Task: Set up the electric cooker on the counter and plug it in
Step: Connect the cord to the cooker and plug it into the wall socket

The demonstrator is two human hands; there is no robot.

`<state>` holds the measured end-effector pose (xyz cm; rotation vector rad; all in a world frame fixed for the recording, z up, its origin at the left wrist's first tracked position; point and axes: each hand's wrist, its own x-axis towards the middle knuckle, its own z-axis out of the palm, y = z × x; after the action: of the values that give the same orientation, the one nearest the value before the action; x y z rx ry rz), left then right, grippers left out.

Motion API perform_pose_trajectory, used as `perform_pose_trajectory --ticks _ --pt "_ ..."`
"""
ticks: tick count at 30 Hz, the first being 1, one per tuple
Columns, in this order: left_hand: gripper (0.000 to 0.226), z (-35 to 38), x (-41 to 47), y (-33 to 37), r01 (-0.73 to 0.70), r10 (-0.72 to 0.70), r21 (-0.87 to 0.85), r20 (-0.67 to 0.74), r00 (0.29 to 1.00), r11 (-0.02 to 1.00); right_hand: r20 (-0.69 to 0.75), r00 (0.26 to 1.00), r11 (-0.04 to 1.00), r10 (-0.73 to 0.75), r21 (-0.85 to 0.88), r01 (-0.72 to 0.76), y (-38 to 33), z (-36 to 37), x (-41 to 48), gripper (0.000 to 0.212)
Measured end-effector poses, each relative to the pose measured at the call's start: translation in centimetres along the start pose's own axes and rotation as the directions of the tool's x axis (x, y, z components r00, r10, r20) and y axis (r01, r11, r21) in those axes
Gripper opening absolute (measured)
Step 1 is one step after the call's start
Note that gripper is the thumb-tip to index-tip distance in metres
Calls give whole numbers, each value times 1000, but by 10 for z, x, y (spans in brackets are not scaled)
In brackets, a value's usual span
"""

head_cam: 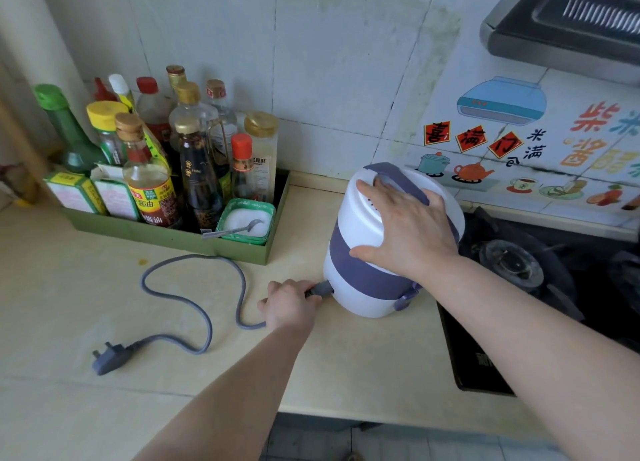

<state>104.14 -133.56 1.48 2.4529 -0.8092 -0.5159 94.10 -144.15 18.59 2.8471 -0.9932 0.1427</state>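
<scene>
The electric cooker [360, 263] (right hand [405, 232] flat on lid) takes the connector [320, 289], left hand [291, 303] grip clamped.

Electric cooker [360, 252] in smooth matt white plastic with purple band, power cord [194, 301] in matt grey rubbery sheath, surface [69, 322] pale glossy stone-look, bottles [194, 141] clear glass, tray [166, 233] matt green, wall tiles [329, 62] glazed, stained.
</scene>
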Motion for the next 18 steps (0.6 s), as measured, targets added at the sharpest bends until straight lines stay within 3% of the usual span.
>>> perform_pose_trajectory --ticks 8,18 --pt "24 -6 2 4 -48 45 60 46 998 997 -6 1000 1000 11 5 -11 -1 0 -1 94" --pt "25 -2 5 3 -29 28 15 20 999 999 -10 1000 1000 17 14 -17 -1 -1 -1 94"
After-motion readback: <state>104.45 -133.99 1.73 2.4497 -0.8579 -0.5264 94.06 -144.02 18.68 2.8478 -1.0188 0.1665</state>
